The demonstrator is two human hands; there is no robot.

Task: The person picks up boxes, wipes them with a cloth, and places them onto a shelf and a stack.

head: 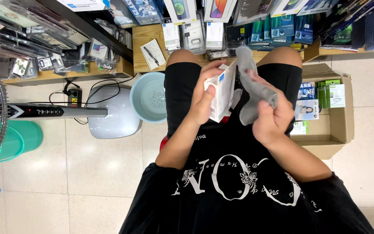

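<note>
**Box and cloth held above the lap**

Above the lap of a seated person in black shorts and a black printed shirt, both hands meet in the middle of the head view. The left hand (202,104) has its grip clamped on a small white box (221,93): thumb across the near face, fingers wrapped behind the far edge. The box stands on edge, its long axis running up and down the picture, its upper end pointing away from the body toward the low wooden shelf (146,37) ahead and its lower end toward the belly.

The right hand (273,115) is closed on a grey cloth (252,84), pinching the lower folds against the palm. The cloth hangs as a long strip, its axis also running away from the body, tilted slightly; its free upper end lies over the box's top right edge, touching it.

Beyond the knees, the shelf carries packaged phone accessories, a notepad with a pen (153,54). A pale blue basin (149,97) sits on the floor tiles left of the knees, beside a standing fan's white base (113,112). An open cardboard carton (332,108) with 2 green packages stands to the right.
</note>
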